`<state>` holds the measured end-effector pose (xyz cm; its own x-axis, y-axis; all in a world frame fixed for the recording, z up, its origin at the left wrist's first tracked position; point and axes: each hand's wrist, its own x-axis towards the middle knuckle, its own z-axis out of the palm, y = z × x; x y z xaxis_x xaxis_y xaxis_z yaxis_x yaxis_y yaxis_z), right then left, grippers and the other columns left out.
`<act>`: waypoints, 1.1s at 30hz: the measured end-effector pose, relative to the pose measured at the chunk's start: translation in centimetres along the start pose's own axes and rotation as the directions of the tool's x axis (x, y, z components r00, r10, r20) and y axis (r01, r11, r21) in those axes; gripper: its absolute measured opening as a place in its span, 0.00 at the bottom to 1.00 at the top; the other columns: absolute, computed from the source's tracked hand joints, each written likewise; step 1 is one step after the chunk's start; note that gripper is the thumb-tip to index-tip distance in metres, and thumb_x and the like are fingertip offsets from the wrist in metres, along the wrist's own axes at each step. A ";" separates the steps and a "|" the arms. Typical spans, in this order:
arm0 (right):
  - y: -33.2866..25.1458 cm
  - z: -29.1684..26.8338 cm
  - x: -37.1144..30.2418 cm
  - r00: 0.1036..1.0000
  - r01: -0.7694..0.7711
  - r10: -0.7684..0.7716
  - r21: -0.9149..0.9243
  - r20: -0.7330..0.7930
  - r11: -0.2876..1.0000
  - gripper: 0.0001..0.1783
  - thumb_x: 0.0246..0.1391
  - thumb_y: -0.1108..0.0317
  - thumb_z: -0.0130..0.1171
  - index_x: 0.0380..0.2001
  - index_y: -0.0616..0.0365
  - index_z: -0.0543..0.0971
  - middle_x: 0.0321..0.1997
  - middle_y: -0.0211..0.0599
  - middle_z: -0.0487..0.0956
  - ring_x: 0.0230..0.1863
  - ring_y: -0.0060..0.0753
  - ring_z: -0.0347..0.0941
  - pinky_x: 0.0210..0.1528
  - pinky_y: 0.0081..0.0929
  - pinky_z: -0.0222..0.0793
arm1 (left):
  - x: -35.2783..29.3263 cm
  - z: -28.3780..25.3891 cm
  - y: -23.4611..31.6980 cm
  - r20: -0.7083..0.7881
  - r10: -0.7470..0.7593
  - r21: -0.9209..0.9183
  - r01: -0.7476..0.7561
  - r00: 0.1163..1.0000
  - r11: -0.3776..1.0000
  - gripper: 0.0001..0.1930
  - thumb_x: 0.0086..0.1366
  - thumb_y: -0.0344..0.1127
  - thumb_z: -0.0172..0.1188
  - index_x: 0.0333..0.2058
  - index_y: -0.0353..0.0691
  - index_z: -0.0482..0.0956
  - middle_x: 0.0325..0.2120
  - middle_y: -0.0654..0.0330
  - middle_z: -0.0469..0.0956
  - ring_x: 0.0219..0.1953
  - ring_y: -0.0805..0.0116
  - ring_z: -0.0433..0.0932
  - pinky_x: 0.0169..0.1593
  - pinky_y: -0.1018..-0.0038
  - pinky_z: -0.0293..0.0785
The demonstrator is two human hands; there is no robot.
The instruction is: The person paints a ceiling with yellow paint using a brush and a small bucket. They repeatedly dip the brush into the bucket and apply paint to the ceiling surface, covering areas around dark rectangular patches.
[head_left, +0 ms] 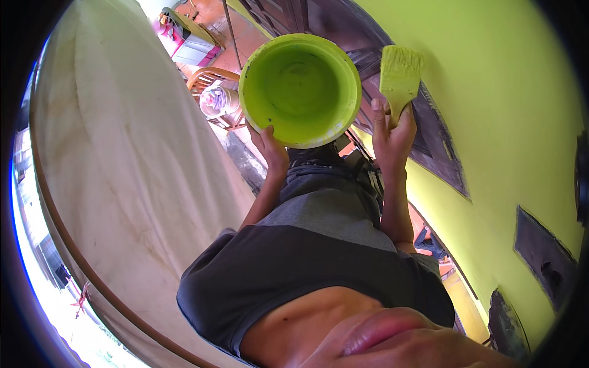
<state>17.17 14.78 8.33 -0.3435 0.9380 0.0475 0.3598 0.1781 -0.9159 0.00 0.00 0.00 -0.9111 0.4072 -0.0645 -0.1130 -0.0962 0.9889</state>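
My left hand (269, 147) grips the lower left rim of a round paint bucket (244, 80), its thumb over the edge and its other fingers hidden behind. Lime-green paint coats the bucket's inside, and the rim carries a few dark and pale specks. To the right of the bucket, my right hand (394, 135) is closed around the handle of a wide paintbrush (400, 72). The brush points upward, with its bristles and the part below them covered in the same green. It is held apart from the bucket, close to the lime-green wall (491, 92).
A large beige cloth (123, 153) hangs along the left side. Beyond the bucket stand a wooden chair (211, 75) and a pale container (218, 101) on a tiled floor (215, 18). Dark shutters or doors (442, 138) interrupt the wall, with dark patches (543, 254) lower right.
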 end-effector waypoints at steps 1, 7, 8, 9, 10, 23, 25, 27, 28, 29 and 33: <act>-0.2 0.4 0.3 0.998 0.067 -0.067 0.014 -0.006 0.998 0.21 0.68 0.58 0.58 0.54 0.65 0.73 0.41 0.47 0.79 0.38 0.40 0.76 0.43 0.36 0.71 | 0.1 -0.1 0.1 0.010 0.000 0.011 0.000 1.000 1.000 0.33 0.64 0.31 0.47 0.68 0.27 0.59 0.60 0.48 0.69 0.62 0.59 0.68 0.67 0.66 0.60; -2.5 3.7 0.0 0.998 0.059 -0.060 0.045 0.027 0.997 0.15 0.74 0.63 0.46 0.50 0.65 0.71 0.40 0.54 0.78 0.39 0.53 0.76 0.42 0.42 0.70 | 0.0 0.2 1.0 0.095 0.099 0.066 -0.105 0.991 0.992 0.32 0.61 0.30 0.46 0.65 0.25 0.62 0.56 0.46 0.71 0.60 0.58 0.70 0.66 0.65 0.63; -2.7 4.4 0.1 0.996 0.085 -0.086 0.041 0.017 0.996 0.15 0.74 0.63 0.46 0.50 0.65 0.71 0.40 0.55 0.78 0.40 0.56 0.76 0.42 0.43 0.69 | -0.1 0.3 0.9 0.105 0.109 0.077 -0.117 0.989 0.990 0.32 0.61 0.30 0.46 0.65 0.25 0.62 0.56 0.46 0.71 0.60 0.57 0.70 0.66 0.65 0.62; -2.9 5.2 0.4 0.993 0.114 -0.114 0.041 0.005 0.993 0.15 0.74 0.62 0.46 0.50 0.65 0.71 0.40 0.56 0.77 0.40 0.58 0.76 0.43 0.44 0.69 | 0.0 0.2 0.9 0.117 0.129 0.090 -0.140 0.985 0.986 0.32 0.61 0.30 0.46 0.65 0.25 0.62 0.56 0.46 0.71 0.60 0.57 0.70 0.66 0.64 0.62; -2.6 6.1 0.4 0.994 0.106 -0.106 0.008 0.013 0.994 0.15 0.74 0.62 0.47 0.49 0.66 0.70 0.40 0.59 0.76 0.41 0.65 0.75 0.43 0.49 0.69 | 0.1 0.0 0.4 0.120 0.125 0.089 -0.136 0.985 0.987 0.32 0.61 0.30 0.46 0.65 0.25 0.61 0.57 0.45 0.71 0.61 0.56 0.70 0.67 0.64 0.62; -4.1 8.1 0.8 0.994 0.066 -0.052 -0.139 0.099 0.988 0.13 0.70 0.63 0.52 0.40 0.65 0.70 0.32 0.58 0.76 0.37 0.66 0.75 0.39 0.52 0.69 | -0.3 0.4 1.3 0.192 0.107 0.095 -0.127 0.976 0.987 0.34 0.59 0.28 0.45 0.66 0.24 0.59 0.59 0.43 0.69 0.62 0.54 0.69 0.68 0.62 0.62; -5.1 7.5 1.1 0.986 0.122 -0.110 -0.093 0.123 0.988 0.14 0.70 0.62 0.52 0.38 0.65 0.71 0.31 0.56 0.75 0.31 0.62 0.73 0.35 0.49 0.68 | -0.6 0.6 2.4 0.194 0.092 0.091 -0.112 0.977 0.990 0.35 0.59 0.28 0.46 0.67 0.24 0.59 0.59 0.43 0.69 0.62 0.54 0.69 0.68 0.62 0.62; -5.7 6.8 1.6 0.977 0.121 -0.123 0.027 0.175 0.992 0.15 0.70 0.61 0.52 0.36 0.65 0.73 0.28 0.51 0.74 0.26 0.52 0.71 0.31 0.44 0.67 | -0.5 0.9 3.1 0.208 0.097 0.078 -0.115 0.973 0.990 0.35 0.59 0.28 0.46 0.67 0.24 0.59 0.59 0.43 0.69 0.62 0.54 0.70 0.68 0.62 0.62; -5.9 6.0 1.8 0.968 0.076 -0.101 0.112 0.231 0.991 0.16 0.70 0.60 0.53 0.36 0.64 0.74 0.27 0.46 0.74 0.23 0.45 0.69 0.29 0.40 0.65 | -0.7 1.3 3.4 0.184 0.098 0.074 -0.113 0.978 0.991 0.33 0.60 0.29 0.46 0.66 0.25 0.60 0.58 0.45 0.70 0.61 0.56 0.70 0.67 0.63 0.63; -5.8 5.4 1.9 0.955 0.029 -0.085 0.197 0.284 0.980 0.16 0.70 0.59 0.53 0.35 0.64 0.75 0.25 0.41 0.73 0.21 0.37 0.67 0.27 0.36 0.64 | -0.6 1.5 3.4 0.161 0.110 0.072 -0.123 0.981 0.990 0.32 0.62 0.30 0.46 0.65 0.26 0.61 0.57 0.47 0.70 0.60 0.57 0.70 0.66 0.65 0.63; -6.1 1.1 0.9 0.864 -0.346 0.165 0.324 0.476 0.881 0.16 0.71 0.57 0.54 0.36 0.60 0.76 0.21 0.24 0.67 0.20 0.13 0.59 0.23 0.19 0.54 | 0.2 1.4 3.7 0.159 0.054 0.022 -0.058 0.986 0.998 0.33 0.60 0.29 0.46 0.65 0.24 0.61 0.57 0.43 0.71 0.60 0.55 0.71 0.66 0.63 0.64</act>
<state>13.69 14.19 13.48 -0.6508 0.6976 -0.2997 0.1550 -0.2643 -0.9519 -0.04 1.01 3.84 -0.8411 0.5408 0.0107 -0.0517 -0.1000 0.9936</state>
